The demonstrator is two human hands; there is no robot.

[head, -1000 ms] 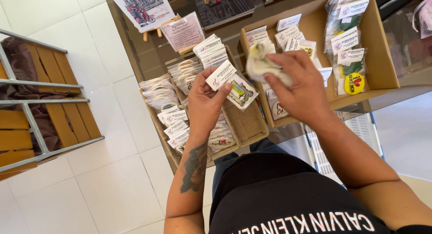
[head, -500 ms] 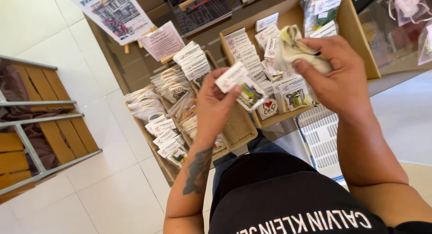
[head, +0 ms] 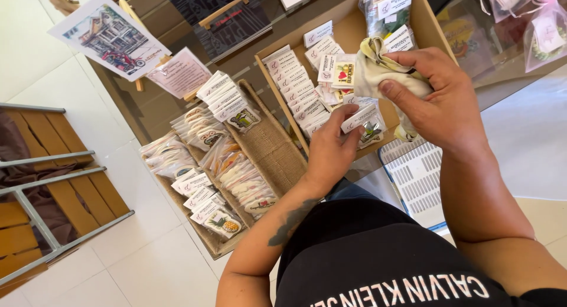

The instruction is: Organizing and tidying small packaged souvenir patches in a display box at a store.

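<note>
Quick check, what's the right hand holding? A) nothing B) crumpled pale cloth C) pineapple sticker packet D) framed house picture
B: the right hand is closed around a crumpled pale cloth above the cardboard box, while the left hand holds a small clear packet.

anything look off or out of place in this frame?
Mostly tidy: the packets stand in rows in the cardboard box. One oddity: the right hand grips a crumpled pale cloth over the box, and the left hand holds one small packet out of its row.
</note>
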